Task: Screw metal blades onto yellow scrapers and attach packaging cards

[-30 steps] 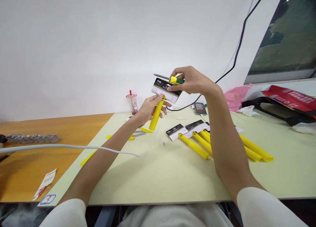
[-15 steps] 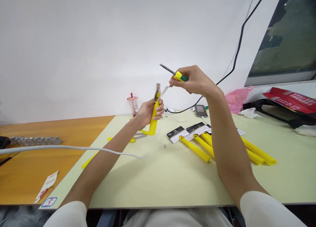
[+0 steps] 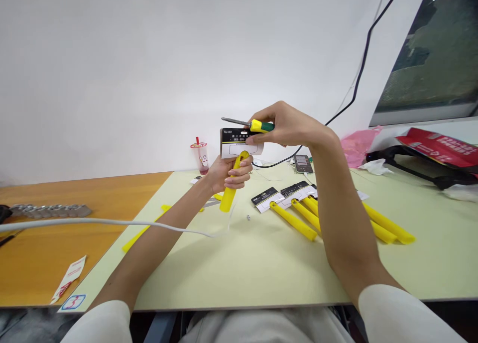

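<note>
My left hand (image 3: 228,174) is closed around a yellow plastic tube (image 3: 228,197), which stands nearly upright with a printed black-and-white card (image 3: 241,143) at its top end. My right hand (image 3: 287,128) grips a screwdriver (image 3: 257,126) with a yellow-and-green handle. Its metal shaft points left, just above the card's top edge. The fingertips of my right hand rest close to the card's upper right corner. Part of the tube is hidden by my left fingers.
Several yellow tubes (image 3: 293,221) with cards lie on the pale green work mat (image 3: 239,278). A white cable (image 3: 112,222) crosses my left forearm. A plastic cup (image 3: 200,159), a phone (image 3: 302,164), a pink bag (image 3: 356,146) and a red package (image 3: 436,151) stand behind.
The card has turned from edge-on to facing me. My right hand has come down and left, bringing the screwdriver over the card. The tube now tilts the other way.
</note>
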The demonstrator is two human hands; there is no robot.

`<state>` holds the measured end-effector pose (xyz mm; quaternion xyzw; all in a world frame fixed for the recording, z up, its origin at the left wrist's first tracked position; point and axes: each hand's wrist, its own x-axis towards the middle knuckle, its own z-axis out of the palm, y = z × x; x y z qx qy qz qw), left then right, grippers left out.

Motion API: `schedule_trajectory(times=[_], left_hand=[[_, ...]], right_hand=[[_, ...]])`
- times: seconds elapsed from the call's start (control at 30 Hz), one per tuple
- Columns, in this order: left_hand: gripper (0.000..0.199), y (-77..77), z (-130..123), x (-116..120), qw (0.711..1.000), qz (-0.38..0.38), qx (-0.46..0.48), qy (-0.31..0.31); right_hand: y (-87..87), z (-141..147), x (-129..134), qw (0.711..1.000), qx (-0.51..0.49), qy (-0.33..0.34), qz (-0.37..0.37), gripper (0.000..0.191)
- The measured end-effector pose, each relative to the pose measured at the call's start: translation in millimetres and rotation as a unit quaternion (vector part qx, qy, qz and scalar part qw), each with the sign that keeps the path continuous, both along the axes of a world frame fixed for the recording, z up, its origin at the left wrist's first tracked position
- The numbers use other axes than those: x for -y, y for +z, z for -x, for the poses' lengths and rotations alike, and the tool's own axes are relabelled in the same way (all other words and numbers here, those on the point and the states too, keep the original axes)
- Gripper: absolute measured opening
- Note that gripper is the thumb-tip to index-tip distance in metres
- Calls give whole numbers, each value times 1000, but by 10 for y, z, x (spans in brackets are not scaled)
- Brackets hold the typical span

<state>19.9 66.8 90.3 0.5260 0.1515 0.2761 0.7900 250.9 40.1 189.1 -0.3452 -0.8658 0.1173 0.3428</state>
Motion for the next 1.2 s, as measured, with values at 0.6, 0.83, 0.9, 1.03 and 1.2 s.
schedule_trajectory(times=[0.6, 0.83, 0.9, 1.03, 1.2], left_hand=[[34, -576, 75, -573, 794, -475, -380, 18], [54, -985, -299, -811, 742, -449, -495, 64], [53, -1020, -329, -876, 748, -444, -491, 39], [51, -1009, -402, -919, 756, -449, -476, 6], [44, -1002, -730, -957, 779, -455, -431, -9]], right_hand=[[-402, -461, -526, 965, 190, 50, 173, 50], [-748, -970, -492, 962, 157, -23, 224, 51], [-810, -1134, -424, 964, 130, -55, 227, 54], [-925, -1326, -264, 969, 93, -95, 211, 61], [-1016, -1337, -157, 967, 65, -122, 215, 68]])
